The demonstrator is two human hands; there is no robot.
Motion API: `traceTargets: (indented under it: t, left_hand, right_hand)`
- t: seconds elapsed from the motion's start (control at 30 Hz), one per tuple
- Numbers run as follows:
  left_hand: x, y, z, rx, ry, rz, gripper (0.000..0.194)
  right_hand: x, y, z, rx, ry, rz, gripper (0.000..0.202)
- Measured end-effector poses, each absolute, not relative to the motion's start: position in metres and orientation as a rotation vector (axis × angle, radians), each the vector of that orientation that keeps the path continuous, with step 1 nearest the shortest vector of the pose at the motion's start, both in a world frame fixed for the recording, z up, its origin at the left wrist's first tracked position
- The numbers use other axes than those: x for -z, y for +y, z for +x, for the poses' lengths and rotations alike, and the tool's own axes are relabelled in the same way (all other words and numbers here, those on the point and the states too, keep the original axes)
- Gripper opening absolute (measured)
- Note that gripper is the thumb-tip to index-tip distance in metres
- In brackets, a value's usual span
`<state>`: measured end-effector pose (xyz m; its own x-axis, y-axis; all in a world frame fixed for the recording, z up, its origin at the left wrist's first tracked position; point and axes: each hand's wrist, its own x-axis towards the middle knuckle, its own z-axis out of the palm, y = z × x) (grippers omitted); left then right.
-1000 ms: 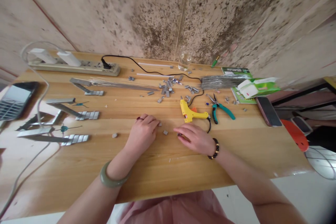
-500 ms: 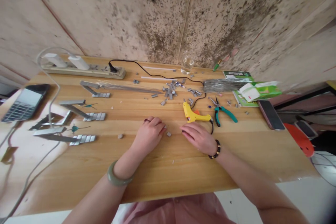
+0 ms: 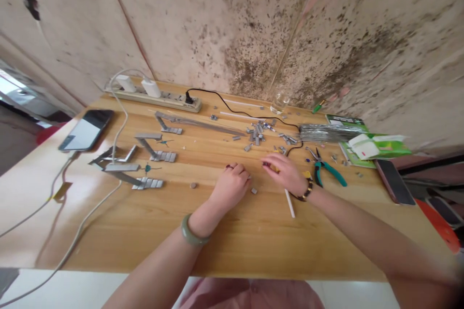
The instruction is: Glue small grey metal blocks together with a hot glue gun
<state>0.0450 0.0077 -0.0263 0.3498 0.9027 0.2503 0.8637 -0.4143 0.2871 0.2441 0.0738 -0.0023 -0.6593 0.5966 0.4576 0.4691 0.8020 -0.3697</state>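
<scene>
Handling the yellow glue gun (image 3: 307, 174) seems under way — right hand (image 3: 285, 172) curled around it; left hand (image 3: 232, 185) bunched beside a grey piece (image 3: 254, 191) — whether pinching anything, I cannot tell.

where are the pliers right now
In the head view, the pliers lie on the table to the right of the right hand, just left of the phone at the table's right edge.

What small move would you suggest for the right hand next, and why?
Perhaps ease the yellow glue gun toward the left hand: the right hand appears to grip it, and a small grey piece lies just beside the left hand.
</scene>
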Motion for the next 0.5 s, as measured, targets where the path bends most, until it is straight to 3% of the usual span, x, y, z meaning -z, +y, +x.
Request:
traceTargets:
  t: [0.27, 0.5]
  left_hand:
    - [0.028, 0.008, 0.043, -0.563, 1.617, 2.495, 0.014]
    - [0.026, 0.006, 0.041, -0.551, 1.629, 2.493, 0.011]
  right_hand:
    - [-0.006, 0.165, 0.134, -0.523, -2.234, -0.979, 0.018]
    - [-0.006, 0.195, 0.102, -0.575, -2.197, -0.971, 0.032]
